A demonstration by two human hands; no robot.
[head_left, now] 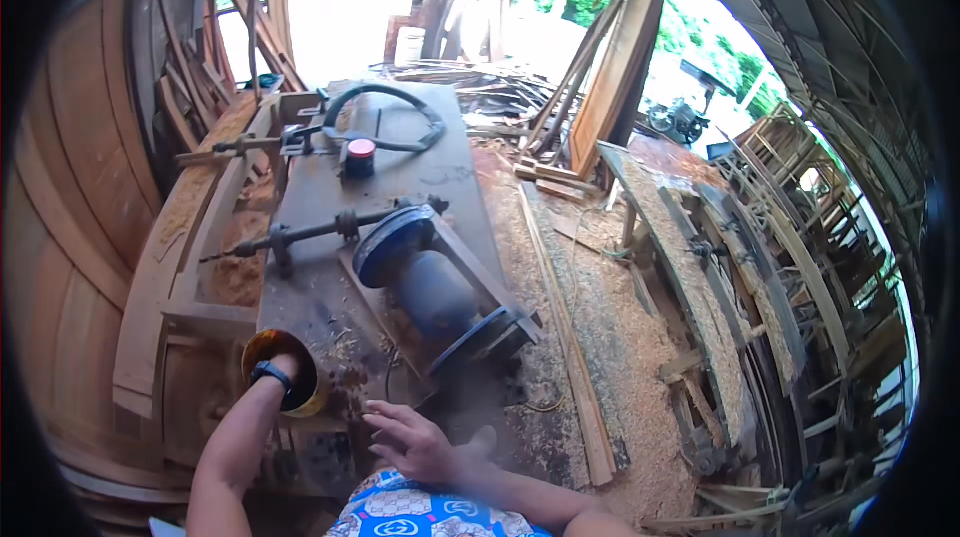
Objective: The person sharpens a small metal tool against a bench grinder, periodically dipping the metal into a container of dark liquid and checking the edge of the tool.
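My left hand (pixel 283 363), with a dark band on the wrist, reaches into a yellowish can (pixel 308 403) with a dark inside at the lower left of the bench; its fingers are hidden inside. My right hand (pixel 405 437) is low in the middle, fingers apart and loosely bent, with nothing seen in it. Beyond it lies a dusty motor (pixel 438 292) in a frame with a large blue wheel (pixel 387 247), beside a shaft (pixel 300 235) on bearing blocks, all on the worn bench top (pixel 395 147).
A red-lidded dark container (pixel 359 165) and a looped dark belt (pixel 425 117) lie farther back. Wooden panels (pixel 85 217) stand along the left. Long strips (pixel 565 337) lie amid sawdust at right, beside sawdust-covered timber benches (pixel 690 287). Boards (pixel 610 77) lean at the back near greenery.
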